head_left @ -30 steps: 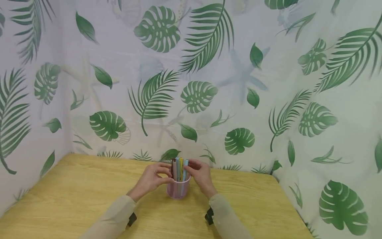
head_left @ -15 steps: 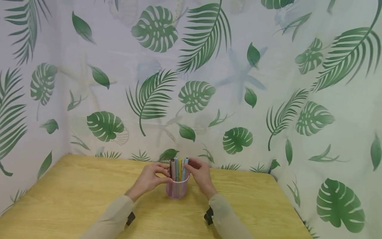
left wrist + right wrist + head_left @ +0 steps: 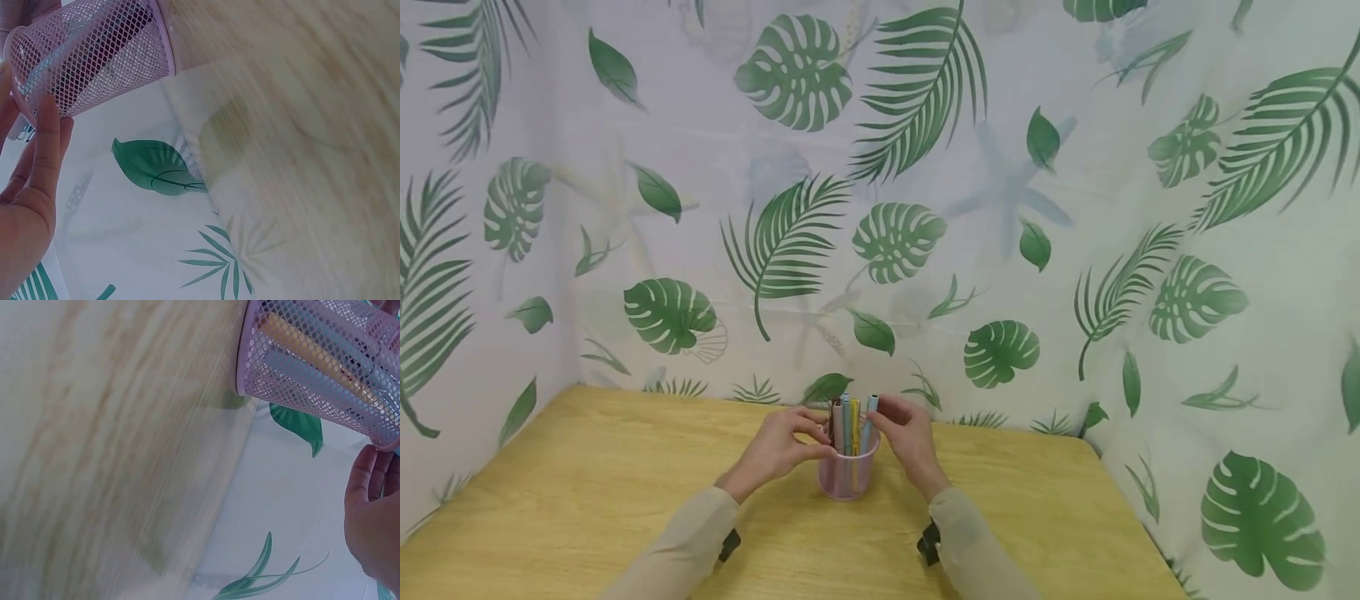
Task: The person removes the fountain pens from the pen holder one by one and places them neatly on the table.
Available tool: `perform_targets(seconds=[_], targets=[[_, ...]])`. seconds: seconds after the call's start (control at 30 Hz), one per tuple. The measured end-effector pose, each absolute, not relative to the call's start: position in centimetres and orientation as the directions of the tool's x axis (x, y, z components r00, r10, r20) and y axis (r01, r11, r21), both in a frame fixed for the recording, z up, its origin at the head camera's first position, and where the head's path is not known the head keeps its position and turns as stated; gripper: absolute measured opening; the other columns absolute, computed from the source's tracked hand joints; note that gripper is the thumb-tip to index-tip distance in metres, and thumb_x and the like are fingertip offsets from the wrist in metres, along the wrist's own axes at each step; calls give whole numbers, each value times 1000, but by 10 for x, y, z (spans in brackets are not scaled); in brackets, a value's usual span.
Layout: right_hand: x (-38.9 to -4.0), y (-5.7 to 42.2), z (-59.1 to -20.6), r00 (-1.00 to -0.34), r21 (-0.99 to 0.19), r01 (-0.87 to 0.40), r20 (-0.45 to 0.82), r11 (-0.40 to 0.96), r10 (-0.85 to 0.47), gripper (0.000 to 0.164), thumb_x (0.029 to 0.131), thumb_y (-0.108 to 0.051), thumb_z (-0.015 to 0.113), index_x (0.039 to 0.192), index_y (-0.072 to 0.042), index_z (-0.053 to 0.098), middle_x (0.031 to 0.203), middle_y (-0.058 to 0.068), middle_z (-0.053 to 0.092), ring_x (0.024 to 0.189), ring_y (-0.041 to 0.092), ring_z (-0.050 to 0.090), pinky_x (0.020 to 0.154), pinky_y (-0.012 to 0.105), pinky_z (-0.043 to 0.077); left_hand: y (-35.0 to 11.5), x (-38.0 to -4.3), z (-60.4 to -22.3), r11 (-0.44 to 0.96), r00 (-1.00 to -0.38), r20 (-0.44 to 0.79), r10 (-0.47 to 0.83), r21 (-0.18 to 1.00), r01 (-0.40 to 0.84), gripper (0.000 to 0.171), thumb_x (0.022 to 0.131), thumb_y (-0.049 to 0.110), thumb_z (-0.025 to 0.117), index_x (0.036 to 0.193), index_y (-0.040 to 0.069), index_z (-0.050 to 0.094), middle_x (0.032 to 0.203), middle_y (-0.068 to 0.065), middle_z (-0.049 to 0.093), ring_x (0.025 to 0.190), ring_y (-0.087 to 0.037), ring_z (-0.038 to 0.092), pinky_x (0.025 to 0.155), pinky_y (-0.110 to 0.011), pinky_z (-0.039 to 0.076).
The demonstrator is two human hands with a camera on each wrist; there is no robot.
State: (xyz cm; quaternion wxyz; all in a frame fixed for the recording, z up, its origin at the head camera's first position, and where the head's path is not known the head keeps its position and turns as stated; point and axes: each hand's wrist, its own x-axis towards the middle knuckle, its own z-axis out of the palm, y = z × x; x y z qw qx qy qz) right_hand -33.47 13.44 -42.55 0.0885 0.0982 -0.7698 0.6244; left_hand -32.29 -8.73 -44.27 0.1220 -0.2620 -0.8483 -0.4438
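Observation:
A pink mesh pen cup [image 3: 844, 482] stands upright on the wooden table, holding several pens. My left hand [image 3: 781, 443] grips its left rim; in the left wrist view the fingers [image 3: 47, 147] lie against the mesh. On the other side, my right hand [image 3: 912, 435] pinches a light blue pen [image 3: 867, 432] near its top, its lower part inside the cup. Beside that pen stand a yellow pen [image 3: 855, 429], a grey-blue pen [image 3: 846, 425], a greyish pink pen [image 3: 838, 429] and a dark one at the left. The right wrist view shows pens through the mesh [image 3: 312, 350], the right fingertips by the rim.
The wooden table [image 3: 625, 492] ends at the back against a white cloth backdrop [image 3: 820, 325] printed with green leaves, which also hangs along both sides. A dark wrist device [image 3: 929, 543] shows under the right sleeve, another [image 3: 728, 546] under the left.
My right hand has shifted slightly to the right with the light blue pen, widening its gap from the yellow one. The left hand and the cup have stayed in place.

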Motion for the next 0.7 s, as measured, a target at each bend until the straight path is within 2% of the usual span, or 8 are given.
perform_targets(seconds=[0.23, 0.4, 0.5, 0.6, 0.7], targets=[[-328, 132, -417, -954, -937, -299, 297, 181, -39, 30, 92, -7, 66, 121, 3, 65, 121, 18, 68, 110, 26, 63, 96, 36, 52, -88, -323, -443, 474, -832, 449, 326, 685, 554, 17, 75, 26, 84, 82, 11, 79, 115, -13, 70, 107, -32, 65, 77, -38, 59], [-330, 132, -417, -945, -931, -323, 327, 169, -2, 28, 92, -6, 66, 119, 2, 66, 118, 18, 68, 112, 28, 63, 98, 39, 50, -89, -324, -444, 480, -833, 438, 338, 681, 553, 17, 76, 29, 83, 82, 13, 79, 116, -11, 70, 107, -31, 65, 73, -24, 57], [-330, 133, -417, -940, -928, -335, 341, 161, 11, 29, 92, -6, 66, 120, 2, 65, 118, 18, 68, 114, 30, 62, 99, 40, 50, -88, -324, -444, 480, -837, 431, 338, 686, 547, 17, 76, 29, 83, 82, 14, 79, 116, -10, 70, 107, -31, 65, 71, -22, 57], [-330, 133, -416, -935, -925, -346, 355, 158, 27, 29, 92, -6, 65, 120, 3, 65, 119, 19, 68, 111, 26, 64, 95, 33, 52, -87, -324, -444, 478, -837, 430, 338, 688, 546, 16, 76, 29, 83, 81, 14, 79, 115, -10, 69, 107, -31, 65, 71, -22, 57], [-330, 134, -415, -928, -925, -360, 368, 121, 50, 30, 92, -3, 65, 120, 5, 64, 118, 22, 67, 103, 17, 65, 87, 24, 54, -86, -325, -445, 471, -833, 435, 342, 687, 553, 15, 76, 28, 84, 81, 14, 79, 114, -10, 70, 106, -31, 65, 71, -21, 57]])
